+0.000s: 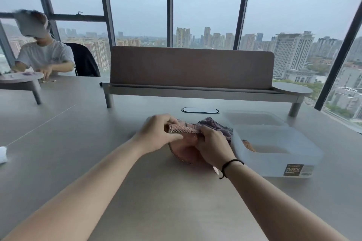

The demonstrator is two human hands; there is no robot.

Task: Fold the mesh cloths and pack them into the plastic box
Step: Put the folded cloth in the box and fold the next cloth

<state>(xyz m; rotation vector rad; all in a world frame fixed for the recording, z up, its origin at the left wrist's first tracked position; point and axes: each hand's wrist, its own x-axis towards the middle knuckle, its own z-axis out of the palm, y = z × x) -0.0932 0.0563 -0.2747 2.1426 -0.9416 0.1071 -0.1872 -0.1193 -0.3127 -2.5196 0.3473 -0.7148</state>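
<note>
A pink mesh cloth (186,146) lies on the table in front of me, its far edge lifted. My left hand (158,133) pinches that raised edge at the left. My right hand (212,145) grips the same cloth at the right, a black cord on its wrist. Behind them a purple mesh cloth (213,124) sits bunched on the table. To the right stands the translucent plastic box (274,162), open, with an orange-brown cloth (248,145) showing inside near its left wall.
The box's clear lid (252,118) lies behind the box. A desk divider on a raised shelf (192,68) crosses the far table, with a cable port (199,110) before it. A person sits at far left. A white object (3,154) rests at the left edge.
</note>
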